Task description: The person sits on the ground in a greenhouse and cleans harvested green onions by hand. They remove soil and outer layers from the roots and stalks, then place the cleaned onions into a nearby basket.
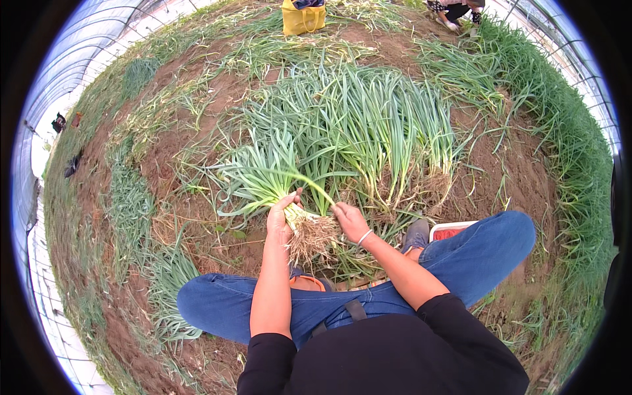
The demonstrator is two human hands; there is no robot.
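Note:
My left hand is closed around a bundle of leek-like greens. Its pale stems and tangled brown roots hang towards me, while the leaves fan out away from me. Between the thumb and fingers of my right hand is a single stalk, its leaf bending over to the left and slightly blurred. Just beyond my hands, a broad heap of uprooted greens lies on the soil, with root ends facing me.
A white-rimmed container with red inside sits partly behind my right knee. Growing greens line the right side. Farther off stand a yellow bag and a crouching person. Another pile of greens lies by my left knee.

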